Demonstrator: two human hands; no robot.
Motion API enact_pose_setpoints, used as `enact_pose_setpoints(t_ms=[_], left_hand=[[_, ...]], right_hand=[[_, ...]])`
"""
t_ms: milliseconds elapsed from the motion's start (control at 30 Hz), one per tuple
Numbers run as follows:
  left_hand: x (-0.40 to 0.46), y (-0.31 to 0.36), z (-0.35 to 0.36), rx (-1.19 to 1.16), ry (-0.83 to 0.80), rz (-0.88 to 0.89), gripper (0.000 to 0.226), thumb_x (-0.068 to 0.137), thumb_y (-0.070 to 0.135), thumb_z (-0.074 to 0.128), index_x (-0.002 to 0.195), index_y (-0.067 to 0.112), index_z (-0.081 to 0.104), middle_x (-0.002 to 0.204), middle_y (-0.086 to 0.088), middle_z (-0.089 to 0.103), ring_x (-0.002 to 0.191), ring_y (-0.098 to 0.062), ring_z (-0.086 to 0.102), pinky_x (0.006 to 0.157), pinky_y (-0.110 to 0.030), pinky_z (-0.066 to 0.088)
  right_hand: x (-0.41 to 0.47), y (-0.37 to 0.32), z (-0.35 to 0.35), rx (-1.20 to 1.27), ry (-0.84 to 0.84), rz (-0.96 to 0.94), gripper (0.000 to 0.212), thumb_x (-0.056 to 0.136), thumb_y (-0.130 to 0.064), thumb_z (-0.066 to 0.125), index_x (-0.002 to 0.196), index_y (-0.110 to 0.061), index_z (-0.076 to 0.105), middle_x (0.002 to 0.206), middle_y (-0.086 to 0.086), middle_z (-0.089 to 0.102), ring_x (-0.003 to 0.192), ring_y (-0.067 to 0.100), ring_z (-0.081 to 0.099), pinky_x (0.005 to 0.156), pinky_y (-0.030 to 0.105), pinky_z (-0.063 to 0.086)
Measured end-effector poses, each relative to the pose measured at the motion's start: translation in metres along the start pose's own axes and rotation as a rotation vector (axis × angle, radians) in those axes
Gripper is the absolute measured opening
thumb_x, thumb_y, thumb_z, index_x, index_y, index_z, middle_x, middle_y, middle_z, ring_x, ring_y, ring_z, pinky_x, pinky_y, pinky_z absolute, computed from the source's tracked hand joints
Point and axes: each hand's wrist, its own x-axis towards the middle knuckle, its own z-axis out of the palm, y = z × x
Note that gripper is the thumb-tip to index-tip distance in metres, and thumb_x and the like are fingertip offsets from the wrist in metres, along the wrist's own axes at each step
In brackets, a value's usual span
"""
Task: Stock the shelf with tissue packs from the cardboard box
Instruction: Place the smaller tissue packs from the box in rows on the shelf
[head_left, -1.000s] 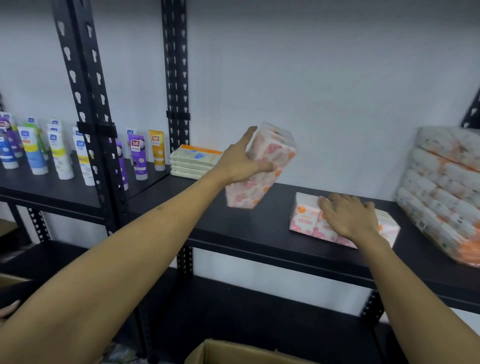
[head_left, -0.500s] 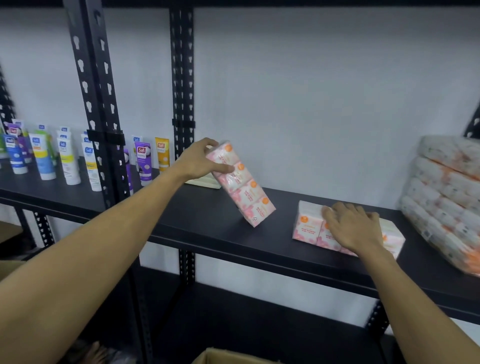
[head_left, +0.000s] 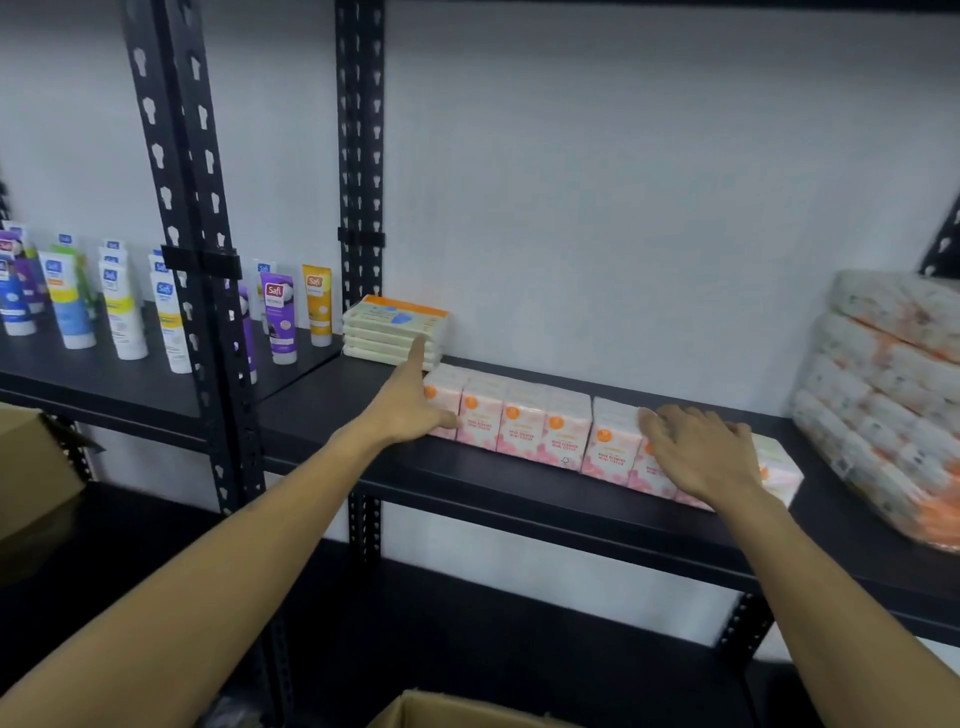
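Observation:
Two pink tissue packs lie end to end on the black shelf (head_left: 519, 499). The left pack (head_left: 511, 421) rests flat, and my left hand (head_left: 410, 400) presses its left end with straight fingers and the thumb along its front. On top of the right pack (head_left: 613, 447) my right hand (head_left: 701, 452) lies flat, fingers spread. The cardboard box (head_left: 441, 712) shows only its top edge at the bottom of the view.
A stack of cream tissue packets (head_left: 395, 330) sits behind my left hand against the wall. A large wrapped bundle of tissue packs (head_left: 883, 405) fills the shelf's right end. Cosmetic tubes (head_left: 171, 322) stand on the left shelf. Another carton (head_left: 31, 467) is at far left.
My left hand has lowered the tilted pack flat onto the shelf, against the pack under my right hand, and opened out against its left end. My right hand has stayed put.

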Motion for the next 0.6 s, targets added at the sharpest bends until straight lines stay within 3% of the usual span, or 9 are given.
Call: enact_pose_setpoints(t_ms=[100,200,333,433,600], left_hand=[[-0.007,0.02,0.004,0.246,0.079,0.14,0.118,0.075,0.054,0.082,0.16,0.044,0.001,0.17,-0.011,0.008,0.156,-0.034,0.008,0.125,-0.055,0.016],[-0.016,0.042,0.018,0.514,0.093,0.324,0.095,0.082,0.075,0.061,0.158,0.05,0.01,0.171,-0.01,0.003,0.157,-0.033,0.001,0.126,-0.054,0.005],[-0.009,0.049,0.054,0.673,-0.028,0.254,0.087,0.081,0.09,0.037,0.156,0.055,0.009,0.171,-0.006,0.006,0.156,-0.036,0.001,0.118,-0.07,-0.007],[0.003,0.046,0.076,0.801,0.011,0.231,0.083,0.085,0.087,0.037,0.156,0.055,0.009,0.169,-0.009,0.011,0.154,-0.041,0.002,0.113,-0.076,-0.009],[0.026,0.043,0.087,0.806,0.095,0.254,0.081,0.086,0.086,0.036,0.156,0.053,0.013,0.167,-0.009,0.016,0.153,-0.043,0.006,0.112,-0.076,-0.006]], right_hand=[[-0.006,-0.003,-0.005,0.077,0.071,-0.021,0.059,0.102,-0.058,0.018,0.122,-0.026,0.064,0.128,0.001,0.063,0.124,0.024,0.05,0.107,0.048,0.029],[-0.023,-0.007,-0.012,0.099,0.303,0.01,0.065,0.096,-0.071,0.024,0.129,-0.03,0.062,0.132,0.006,0.06,0.13,0.03,0.044,0.109,0.053,0.027],[-0.039,-0.004,-0.002,-0.029,0.046,0.064,0.077,0.084,-0.085,0.035,0.147,-0.041,0.039,0.151,0.008,0.039,0.142,0.035,0.029,0.113,0.065,0.016],[-0.033,0.008,0.015,-0.112,0.041,-0.015,0.084,0.083,-0.079,0.048,0.153,-0.04,0.025,0.157,0.009,0.028,0.146,0.035,0.02,0.116,0.068,0.011],[-0.002,0.018,0.027,-0.082,0.054,-0.018,0.084,0.084,-0.076,0.053,0.154,-0.042,0.024,0.159,0.009,0.026,0.149,0.034,0.017,0.117,0.066,0.005]])
